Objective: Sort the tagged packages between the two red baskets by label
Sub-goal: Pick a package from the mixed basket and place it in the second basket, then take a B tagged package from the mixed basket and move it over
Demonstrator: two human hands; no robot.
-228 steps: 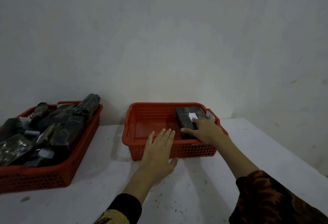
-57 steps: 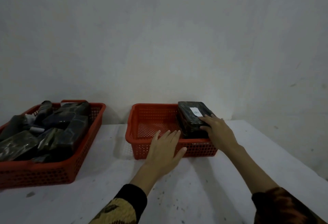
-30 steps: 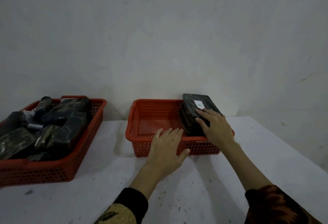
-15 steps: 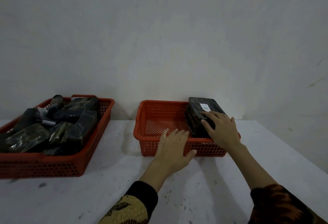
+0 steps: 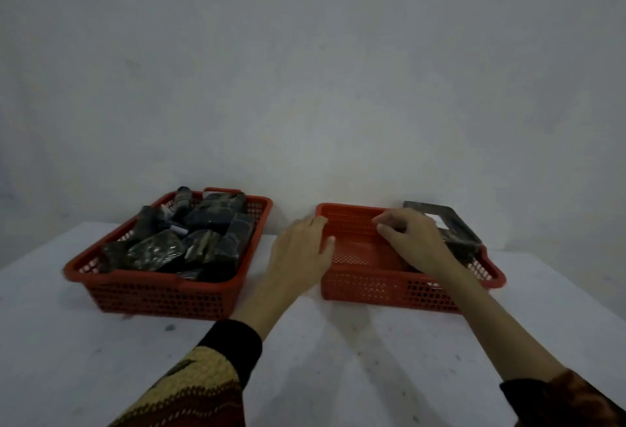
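On a white table (image 5: 101, 359), the left red basket (image 5: 162, 294) sits heaped with dark wrapped packages (image 5: 203, 237), some standing above its rim; a careless pull could tip neighbours over the edge. To its right, the left hand (image 5: 301, 250) hovers between the baskets, fingers loose and grasping nothing. The right red basket (image 5: 372, 287) is mostly bare mesh. Over it, the right hand (image 5: 413, 240) has fingers curled; whether they pinch anything cannot be told. At far right, stacked packages (image 5: 454, 230) lean on the basket's end wall and could slide out if knocked.
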